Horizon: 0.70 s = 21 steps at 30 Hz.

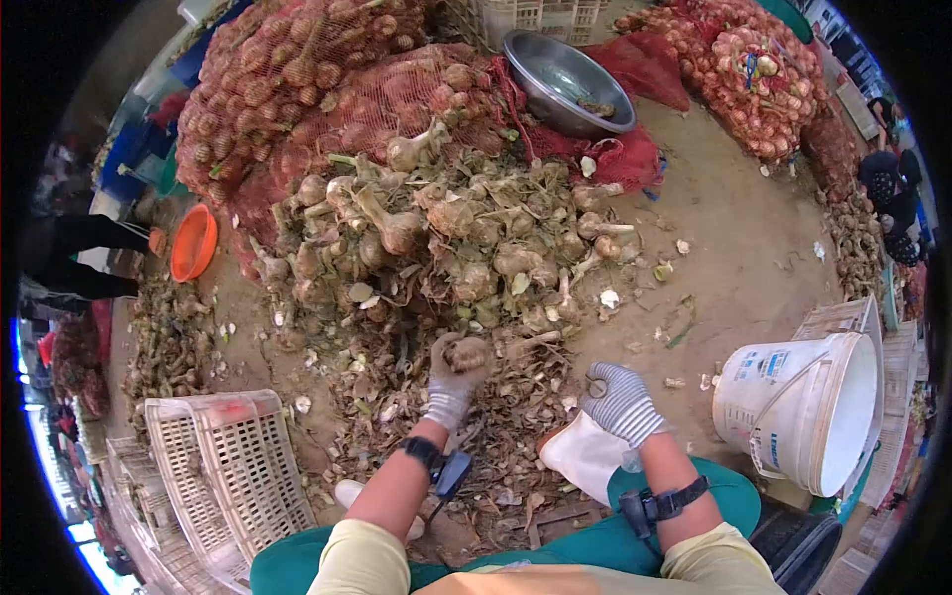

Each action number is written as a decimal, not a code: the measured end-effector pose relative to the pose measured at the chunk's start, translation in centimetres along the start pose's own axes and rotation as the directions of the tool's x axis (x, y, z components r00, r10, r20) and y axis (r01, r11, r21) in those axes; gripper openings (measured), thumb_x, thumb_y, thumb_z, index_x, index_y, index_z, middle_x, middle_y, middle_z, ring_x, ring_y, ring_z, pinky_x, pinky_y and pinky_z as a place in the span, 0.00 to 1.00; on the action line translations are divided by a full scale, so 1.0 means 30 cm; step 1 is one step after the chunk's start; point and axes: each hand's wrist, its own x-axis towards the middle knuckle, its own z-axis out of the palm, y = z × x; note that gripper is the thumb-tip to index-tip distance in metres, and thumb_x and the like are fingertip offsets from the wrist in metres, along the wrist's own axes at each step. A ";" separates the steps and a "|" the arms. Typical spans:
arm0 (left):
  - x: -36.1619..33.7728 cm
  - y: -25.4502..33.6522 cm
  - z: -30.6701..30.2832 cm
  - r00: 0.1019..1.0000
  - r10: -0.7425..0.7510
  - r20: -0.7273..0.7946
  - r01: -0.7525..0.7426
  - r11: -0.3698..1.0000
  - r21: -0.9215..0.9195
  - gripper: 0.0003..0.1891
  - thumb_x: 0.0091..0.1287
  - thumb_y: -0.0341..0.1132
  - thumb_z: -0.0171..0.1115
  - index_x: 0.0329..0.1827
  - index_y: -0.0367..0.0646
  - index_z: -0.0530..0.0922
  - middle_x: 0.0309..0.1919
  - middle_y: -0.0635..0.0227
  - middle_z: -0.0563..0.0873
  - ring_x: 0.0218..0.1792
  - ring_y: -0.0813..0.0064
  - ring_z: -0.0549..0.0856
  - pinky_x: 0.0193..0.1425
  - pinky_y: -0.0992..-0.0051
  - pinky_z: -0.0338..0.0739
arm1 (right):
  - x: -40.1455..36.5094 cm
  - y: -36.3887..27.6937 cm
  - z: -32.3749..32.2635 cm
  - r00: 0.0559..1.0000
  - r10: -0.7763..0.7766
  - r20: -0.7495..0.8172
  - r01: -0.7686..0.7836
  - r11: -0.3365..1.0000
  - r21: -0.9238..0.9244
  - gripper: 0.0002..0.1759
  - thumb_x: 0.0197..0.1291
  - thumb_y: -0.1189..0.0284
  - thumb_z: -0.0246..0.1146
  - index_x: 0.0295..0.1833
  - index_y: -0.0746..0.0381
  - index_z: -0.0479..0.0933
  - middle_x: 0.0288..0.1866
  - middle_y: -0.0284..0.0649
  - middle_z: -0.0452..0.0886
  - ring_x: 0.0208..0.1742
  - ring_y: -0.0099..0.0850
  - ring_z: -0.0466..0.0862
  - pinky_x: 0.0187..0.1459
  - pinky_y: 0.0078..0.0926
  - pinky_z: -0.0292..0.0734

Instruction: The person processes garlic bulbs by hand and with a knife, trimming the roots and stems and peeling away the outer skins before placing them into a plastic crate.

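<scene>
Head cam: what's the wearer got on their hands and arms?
The left hand wears a plain grey knit glove, the right hand a grey knit one with white stripes. Each arm has a black strap carrying a small dark device: left strap at the wrist, right strap on the forearm. Pale yellow sleeves end near the elbows.

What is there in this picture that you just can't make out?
Head view:
1. Anything inside the right hand: its curled fingers hide it.
2. Underside of the garlic bulb: the left hand covers it.
3. The scrap in the metal bowl: too small to name.
4. The person at the right edge: cut off by the dark rim.
</scene>
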 end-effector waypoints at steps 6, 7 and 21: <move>-0.067 0.231 -0.095 0.931 -0.281 0.234 0.326 0.928 -0.180 0.36 0.41 0.27 0.74 0.55 0.41 0.63 0.45 0.66 0.77 0.45 0.74 0.77 0.51 0.74 0.75 | -0.015 -0.061 0.068 0.988 -0.038 -0.153 0.048 0.997 0.061 0.11 0.43 0.70 0.58 0.34 0.63 0.75 0.29 0.51 0.77 0.32 0.49 0.78 0.36 0.37 0.75; -0.111 0.316 -0.087 0.946 -0.221 0.235 0.223 0.975 0.019 0.35 0.43 0.27 0.73 0.54 0.40 0.63 0.44 0.66 0.78 0.45 0.74 0.78 0.49 0.74 0.76 | -0.030 -0.090 0.070 0.978 -0.109 -0.179 0.121 0.991 0.058 0.10 0.44 0.70 0.57 0.33 0.63 0.75 0.28 0.50 0.77 0.31 0.49 0.78 0.35 0.38 0.75; -0.389 0.460 -0.145 0.590 0.039 0.807 0.742 0.368 -0.560 0.35 0.66 0.58 0.39 0.62 0.35 0.62 0.60 0.53 0.69 0.55 0.62 0.75 0.57 0.65 0.72 | -0.201 -0.276 0.033 0.752 -0.641 -0.157 0.607 0.765 -0.215 0.13 0.37 0.73 0.63 0.34 0.59 0.76 0.28 0.45 0.76 0.32 0.43 0.79 0.34 0.38 0.76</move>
